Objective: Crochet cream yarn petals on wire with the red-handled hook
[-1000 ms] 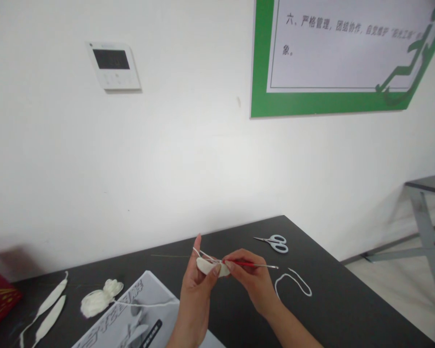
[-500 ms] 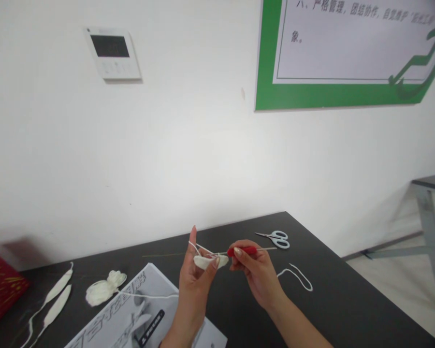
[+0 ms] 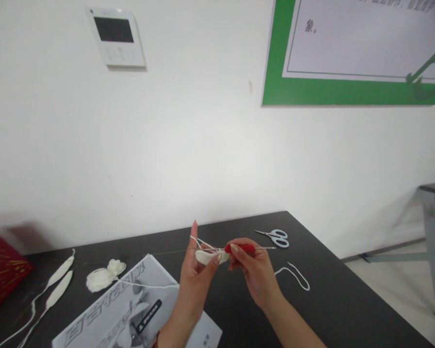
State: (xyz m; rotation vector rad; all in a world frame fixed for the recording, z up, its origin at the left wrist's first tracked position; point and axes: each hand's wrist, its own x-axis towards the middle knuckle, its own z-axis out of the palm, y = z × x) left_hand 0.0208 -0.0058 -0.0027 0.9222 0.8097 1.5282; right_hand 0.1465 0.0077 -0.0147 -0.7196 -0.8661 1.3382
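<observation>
Between the thumb and fingers of my left hand is a small white crochet piece. White yarn loops over its raised index finger and runs toward the crochet piece. My right hand grips a crochet hook by its red handle; the metal shaft points left, over the top edge of the piece, and the other end sticks out to the right. The hook's tip is too small to make out among the strands. A strand trails left from my left hand to a white yarn bundle.
Printed paper sheets lie under my left forearm on the black table. Scissors and a loose yarn end are at the right. Two white crocheted strips with tails and a red box sit at the left.
My right hand and the hook have moved slightly left, bringing the red handle closer to the crochet piece. The camera view has shifted a little; both hands keep their hold.
</observation>
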